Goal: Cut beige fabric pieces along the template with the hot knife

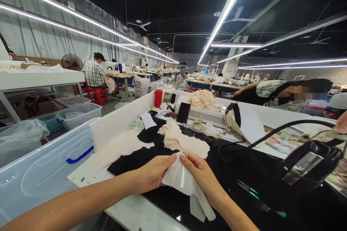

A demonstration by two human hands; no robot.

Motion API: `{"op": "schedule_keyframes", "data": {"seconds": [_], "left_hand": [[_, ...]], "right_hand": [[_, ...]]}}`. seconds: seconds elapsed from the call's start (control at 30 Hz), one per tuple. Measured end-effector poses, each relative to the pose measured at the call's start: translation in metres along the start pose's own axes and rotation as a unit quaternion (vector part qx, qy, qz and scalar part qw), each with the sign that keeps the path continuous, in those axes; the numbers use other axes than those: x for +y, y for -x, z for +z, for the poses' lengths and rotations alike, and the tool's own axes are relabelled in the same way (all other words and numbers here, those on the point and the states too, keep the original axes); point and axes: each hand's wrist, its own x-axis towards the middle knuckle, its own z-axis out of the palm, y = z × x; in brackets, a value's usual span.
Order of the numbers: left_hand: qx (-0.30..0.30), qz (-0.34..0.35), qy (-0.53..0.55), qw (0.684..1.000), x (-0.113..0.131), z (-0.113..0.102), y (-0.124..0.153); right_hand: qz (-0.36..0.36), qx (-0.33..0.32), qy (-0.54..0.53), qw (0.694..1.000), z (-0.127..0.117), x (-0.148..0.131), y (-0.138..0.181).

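Note:
My left hand [153, 173] and my right hand [199, 173] meet over a black cloth [244, 173] on the white worktable [130, 211]. Both are closed on the top edge of a white fabric piece [187, 186], which hangs down between them toward me. Just beyond my hands lies a stack of cream fabric pieces [180, 139]. More pale cut pieces [119, 148] lie to the left of the black cloth.
A black lamp head [309, 160] on a cable stands at right. Small scissors [251, 190] lie on the black cloth. A phone [183, 112], a white machine [208, 115], a red bottle [158, 98] and a clear lidded bin [40, 173] surround the work area. Other people work at far tables.

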Motion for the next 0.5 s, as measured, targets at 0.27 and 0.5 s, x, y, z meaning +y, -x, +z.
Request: {"op": "schedule_keyframes", "data": {"seconds": [0.27, 0.5], "left_hand": [[0.139, 0.161, -0.295, 0.932, 0.033, -0.011, -0.050], [0.168, 0.228, -0.421, 0.862, 0.091, -0.032, -0.107]], "right_hand": [[-0.030, 0.032, 0.027, 0.999, -0.019, 0.008, -0.027], [-0.066, 0.177, 0.132, 0.973, -0.062, 0.012, -0.059]]}}
